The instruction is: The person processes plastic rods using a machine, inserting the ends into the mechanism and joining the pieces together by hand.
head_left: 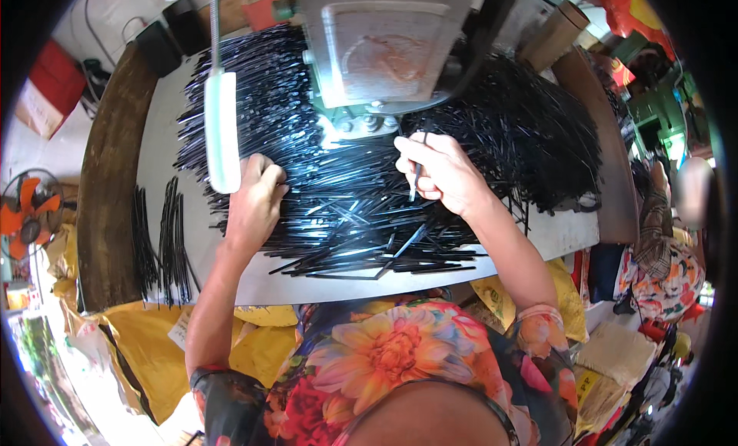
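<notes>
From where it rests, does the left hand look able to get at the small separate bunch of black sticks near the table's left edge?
Probably yes: the left hand lies on the main pile, and only bare tabletop separates it from the small bunch.

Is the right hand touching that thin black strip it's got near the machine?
Touching. The head view shows the right hand pinching a thin black strip between its fingers, just below the grey machine.
</notes>
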A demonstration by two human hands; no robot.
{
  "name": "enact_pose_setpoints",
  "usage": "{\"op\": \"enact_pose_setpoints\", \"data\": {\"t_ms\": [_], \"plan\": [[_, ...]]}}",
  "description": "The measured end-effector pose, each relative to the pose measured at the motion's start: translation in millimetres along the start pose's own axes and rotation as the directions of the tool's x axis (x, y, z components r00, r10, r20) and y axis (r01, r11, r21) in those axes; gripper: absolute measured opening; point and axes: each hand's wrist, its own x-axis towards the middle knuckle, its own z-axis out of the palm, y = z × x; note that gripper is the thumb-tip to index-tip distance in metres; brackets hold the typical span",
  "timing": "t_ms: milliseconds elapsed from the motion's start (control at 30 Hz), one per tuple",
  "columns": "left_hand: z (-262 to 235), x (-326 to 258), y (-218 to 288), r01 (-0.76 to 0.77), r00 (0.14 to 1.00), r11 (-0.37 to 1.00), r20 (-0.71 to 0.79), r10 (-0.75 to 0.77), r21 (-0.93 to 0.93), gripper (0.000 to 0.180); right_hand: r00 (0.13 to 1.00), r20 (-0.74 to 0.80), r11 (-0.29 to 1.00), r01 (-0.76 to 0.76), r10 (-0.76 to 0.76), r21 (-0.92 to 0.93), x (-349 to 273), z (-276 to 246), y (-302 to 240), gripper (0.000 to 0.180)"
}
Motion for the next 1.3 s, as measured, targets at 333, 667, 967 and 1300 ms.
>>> {"op": "enact_pose_setpoints", "data": {"t_ms": [333, 667, 967, 1300], "plan": [[33.4, 41.6, 39.7, -0.037, 0.991, 0.999, -0.126, 0.041, 0.033, 0.020, 0.997, 0.083, 1.000, -0.002, 0.004, -0.016, 27.2, 2.9, 2.4, 0.026], [37.5, 45.1, 39.1, -0.041, 0.992, 0.991, -0.125, 0.025, -0.131, 0.018, 0.988, 0.153, 0.999, 0.000, -0.008, 0.050, 30.3, 3.6, 2.6, 0.027], [38.5, 44.8, 39.2, 0.003, 0.996, 0.981, -0.091, -0.021, -0.194, 0.019, 0.988, 0.152, 0.999, -0.009, 0.001, 0.053, 29.3, 4.6, 4.1, 0.025], [36.7, 48.1, 35.7, 0.027, 0.998, 0.977, -0.054, -0.039, -0.212, 0.019, 0.991, 0.134, 0.998, 0.013, -0.021, 0.059, 31.9, 4.6, 7.8, 0.026]]}}
